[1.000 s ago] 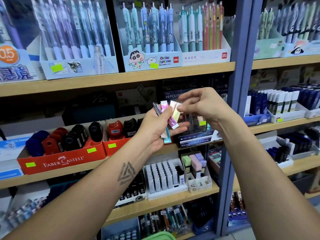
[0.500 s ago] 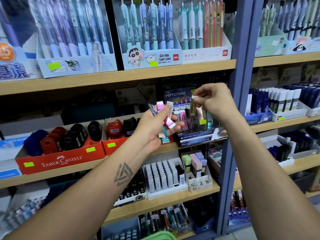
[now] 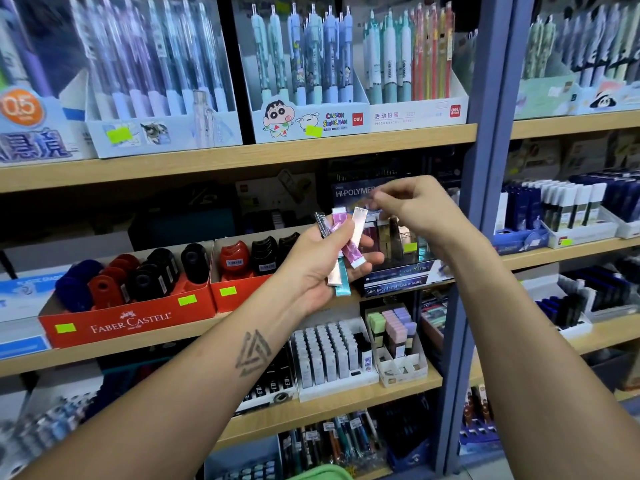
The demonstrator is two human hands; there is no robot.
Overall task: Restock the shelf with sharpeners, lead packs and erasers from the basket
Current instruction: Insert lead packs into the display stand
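From the head view, your left hand point(image 3: 322, 268) grips a small fan of lead packs point(image 3: 346, 249): slim, flat, hard plastic cases in pink, pearly white, teal and one dark one, with their top ends sticking up past your thumb. They look very light and stiff, with glossy faces that will likely slide against each other, so pinch one by its narrow edges near the top end, where it stands free of the rest.

Your right hand point(image 3: 415, 209) hovers just above the display box point(image 3: 398, 271) on the middle shelf point(image 3: 540, 256), its fingers point(image 3: 382, 202) curled close together. Blur there keeps you from telling whether they pinch a pack or nothing.

The display box is dark printed card with upright slots, and glossy packs already stand in it. The slots look tight, so a pack probably has to go in end first and upright.

To the left, rounded plastic sharpeners point(image 3: 145, 271) in red, black and blue fill a red cardboard tray point(image 3: 131, 320). A green rim point(image 3: 322, 474) shows at the bottom edge, possibly the basket.
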